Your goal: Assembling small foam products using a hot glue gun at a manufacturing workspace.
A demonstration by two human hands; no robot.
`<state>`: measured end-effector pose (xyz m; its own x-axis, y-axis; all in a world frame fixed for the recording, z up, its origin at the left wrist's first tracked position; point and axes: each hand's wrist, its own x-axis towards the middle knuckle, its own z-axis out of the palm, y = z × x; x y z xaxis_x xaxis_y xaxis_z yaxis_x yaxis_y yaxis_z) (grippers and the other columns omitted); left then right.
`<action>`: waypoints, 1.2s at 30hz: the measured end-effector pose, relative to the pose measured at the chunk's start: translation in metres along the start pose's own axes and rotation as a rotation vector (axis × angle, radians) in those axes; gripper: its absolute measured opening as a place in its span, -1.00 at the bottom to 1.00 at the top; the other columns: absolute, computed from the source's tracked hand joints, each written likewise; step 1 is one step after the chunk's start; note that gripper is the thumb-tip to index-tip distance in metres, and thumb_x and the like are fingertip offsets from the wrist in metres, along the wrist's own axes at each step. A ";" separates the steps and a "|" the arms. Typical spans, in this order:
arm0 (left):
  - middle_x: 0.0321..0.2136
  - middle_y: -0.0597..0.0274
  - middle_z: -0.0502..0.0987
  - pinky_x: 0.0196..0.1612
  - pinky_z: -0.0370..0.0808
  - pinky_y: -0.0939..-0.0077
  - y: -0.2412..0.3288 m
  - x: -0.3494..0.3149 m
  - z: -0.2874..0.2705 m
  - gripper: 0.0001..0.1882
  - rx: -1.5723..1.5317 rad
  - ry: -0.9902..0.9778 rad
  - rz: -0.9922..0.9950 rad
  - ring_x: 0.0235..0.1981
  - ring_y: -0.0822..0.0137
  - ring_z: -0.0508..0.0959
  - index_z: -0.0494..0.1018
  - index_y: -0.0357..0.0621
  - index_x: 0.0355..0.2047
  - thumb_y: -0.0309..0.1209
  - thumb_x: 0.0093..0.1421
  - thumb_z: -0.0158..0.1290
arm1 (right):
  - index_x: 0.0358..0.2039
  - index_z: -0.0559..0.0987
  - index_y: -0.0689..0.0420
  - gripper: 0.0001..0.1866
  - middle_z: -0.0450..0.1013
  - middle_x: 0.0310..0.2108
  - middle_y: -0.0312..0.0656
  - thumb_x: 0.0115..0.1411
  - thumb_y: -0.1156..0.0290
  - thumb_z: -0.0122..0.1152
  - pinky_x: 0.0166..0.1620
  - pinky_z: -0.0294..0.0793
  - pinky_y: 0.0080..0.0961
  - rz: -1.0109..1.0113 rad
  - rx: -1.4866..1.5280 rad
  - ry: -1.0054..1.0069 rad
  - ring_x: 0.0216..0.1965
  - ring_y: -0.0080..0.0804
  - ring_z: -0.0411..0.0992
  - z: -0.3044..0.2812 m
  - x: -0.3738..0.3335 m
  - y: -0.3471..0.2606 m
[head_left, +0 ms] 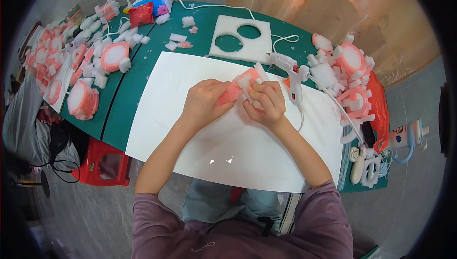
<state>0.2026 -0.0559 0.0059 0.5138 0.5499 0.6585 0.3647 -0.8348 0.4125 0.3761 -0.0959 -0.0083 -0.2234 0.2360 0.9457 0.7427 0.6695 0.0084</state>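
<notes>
Above a white board [209,147], both hands meet on one pink foam piece [230,93]. My left hand [203,101] is closed round its left end. From the other side, my right hand [268,101] pinches a small white foam block [244,82] against the pink foam. Another white strip [261,70] sticks up behind the right fingers. Just right of that hand is a white glue gun [296,80], its nozzle pointing to the far left. Fingers cover much of the foam, so its full shape is hidden.
A white foam sheet with two round holes [220,29] lies at the back of the green table [124,116]. Round pink-and-white foam pieces [114,57] pile up at left, more [352,59] at right. A cable [333,98] crosses the right side. A red stool [102,164] stands below left.
</notes>
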 end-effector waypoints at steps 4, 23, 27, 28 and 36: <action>-0.55 0.14 0.52 -0.45 0.45 0.45 -0.002 0.004 -0.005 -0.74 -0.042 -0.016 -0.067 -0.51 0.22 0.51 0.49 -0.20 -0.45 -0.39 -0.20 0.19 | -0.46 0.47 0.21 -0.66 0.39 -0.41 -0.20 -0.40 0.63 0.22 -0.39 0.33 -0.48 0.077 0.048 -0.104 -0.41 -0.26 0.33 -0.003 0.015 -0.003; -0.63 0.05 0.48 -0.51 0.42 0.41 -0.019 0.002 -0.002 -0.73 -0.150 0.010 -0.187 -0.60 0.13 0.49 0.51 -0.20 -0.48 -0.30 -0.18 0.18 | -0.36 0.44 0.16 -0.70 0.38 -0.36 -0.21 -0.21 0.51 0.17 -0.16 0.21 -0.43 0.279 0.120 -0.703 -0.25 -0.27 0.29 -0.033 0.080 -0.017; -0.63 0.10 0.48 -0.48 0.43 0.39 -0.019 0.001 -0.003 -0.75 -0.124 0.015 -0.102 -0.57 0.15 0.49 0.52 -0.14 -0.46 -0.31 -0.19 0.17 | -0.34 0.45 0.17 -0.71 0.39 -0.32 -0.19 -0.19 0.59 0.11 -0.19 0.23 -0.44 0.182 0.075 -0.626 -0.23 -0.25 0.30 -0.040 0.081 -0.023; -0.64 0.12 0.47 -0.48 0.43 0.38 -0.020 -0.001 -0.002 -0.75 -0.125 0.037 -0.084 -0.56 0.16 0.48 0.52 -0.12 -0.46 -0.32 -0.19 0.17 | -0.35 0.46 0.19 -0.73 0.39 -0.33 -0.17 -0.17 0.63 0.07 -0.22 0.24 -0.44 0.236 0.082 -0.654 -0.26 -0.22 0.31 -0.039 0.077 -0.022; -0.62 0.15 0.47 -0.50 0.41 0.43 -0.014 0.002 0.002 -0.76 -0.095 0.012 -0.059 -0.56 0.19 0.47 0.51 -0.13 -0.47 -0.32 -0.18 0.20 | -0.43 0.48 0.22 -0.82 0.40 -0.45 -0.15 -0.12 0.68 0.06 -0.32 0.30 -0.38 0.380 0.106 -0.727 -0.45 -0.14 0.34 -0.041 0.083 -0.024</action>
<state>0.2000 -0.0434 0.0004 0.4840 0.5979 0.6389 0.3180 -0.8004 0.5082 0.3657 -0.1217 0.0835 -0.3487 0.8319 0.4317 0.7948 0.5066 -0.3341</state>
